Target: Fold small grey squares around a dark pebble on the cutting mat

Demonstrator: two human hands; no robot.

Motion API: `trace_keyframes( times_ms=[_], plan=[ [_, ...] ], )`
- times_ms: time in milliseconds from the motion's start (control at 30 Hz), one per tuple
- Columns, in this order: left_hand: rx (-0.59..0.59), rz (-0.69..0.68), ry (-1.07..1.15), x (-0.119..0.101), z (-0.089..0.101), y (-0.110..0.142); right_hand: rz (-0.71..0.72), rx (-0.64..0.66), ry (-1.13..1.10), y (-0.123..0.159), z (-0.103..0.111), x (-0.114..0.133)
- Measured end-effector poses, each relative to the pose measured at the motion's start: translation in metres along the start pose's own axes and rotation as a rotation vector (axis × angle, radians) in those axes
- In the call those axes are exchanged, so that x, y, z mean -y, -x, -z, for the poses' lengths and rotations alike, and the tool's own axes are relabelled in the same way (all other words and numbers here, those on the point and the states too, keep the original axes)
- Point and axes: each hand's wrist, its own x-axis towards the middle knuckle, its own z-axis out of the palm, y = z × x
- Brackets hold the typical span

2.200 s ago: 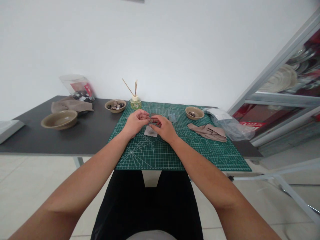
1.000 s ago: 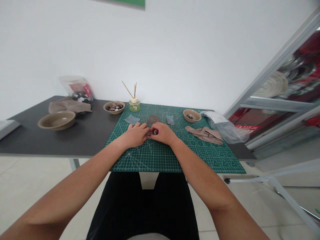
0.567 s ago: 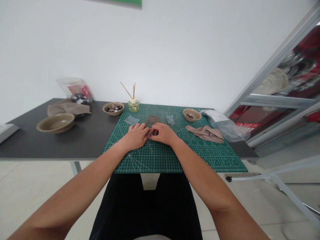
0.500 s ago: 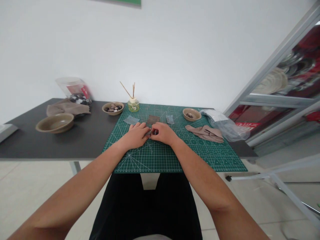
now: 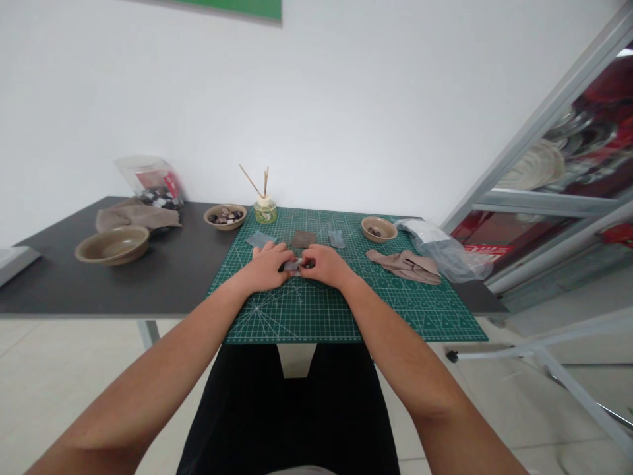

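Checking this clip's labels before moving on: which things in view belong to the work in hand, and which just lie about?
Likely in use:
left hand
right hand
small grey piece between them
dark piece at the right hand, too small to identify
green cutting mat beneath

Seemingly just lying about:
reed diffuser
plastic bag
clear tub

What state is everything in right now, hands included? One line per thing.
Left hand: fingers over a pale piece, grip unclear
Right hand: fingers curled around a small dark piece
Green mat: flat
Brown square: lying flat
Left blue sheet: lying on the mat
Right blue sheet: same
Left small bowl: upright, holding stone-like pieces
Right small bowl: upright, few dark pieces
Large bowl: upright
Diffuser: upright, sticks in
Right cloth: crumpled
Left cloth: crumpled
Plastic bag: crumpled
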Motion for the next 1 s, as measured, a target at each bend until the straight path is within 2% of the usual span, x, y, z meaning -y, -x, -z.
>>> trace_keyframes(
  times_ms=[233, 400, 500, 633, 733, 1000],
  plan=[
    [0.018, 0.02, 0.022, -0.0001, 0.0012, -0.0006, -0.045, -0.039, 0.051, -0.0021, 0.0006, 0.0029],
    [0.018, 0.023, 0.031, 0.0006, -0.0002, -0.0012, -0.074, -0.003, 0.103, -0.0033, 0.0003, 0.0049],
    [0.01, 0.024, 0.029, 0.0011, -0.0002, -0.0008, -0.045, 0.024, 0.107, -0.003, -0.0001, 0.0041],
    [0.024, 0.022, 0.015, 0.0021, 0.0002, -0.0007, -0.028, 0.043, 0.034, -0.0016, 0.0001, 0.0046],
    [0.025, 0.033, 0.014, 0.0031, -0.0003, -0.0011, -0.037, 0.027, 0.024, -0.0004, 0.0012, 0.0058],
    [0.029, 0.056, 0.002, 0.0013, -0.0013, -0.0024, -0.086, -0.028, 0.167, -0.0018, 0.0008, 0.0031]
  ],
)
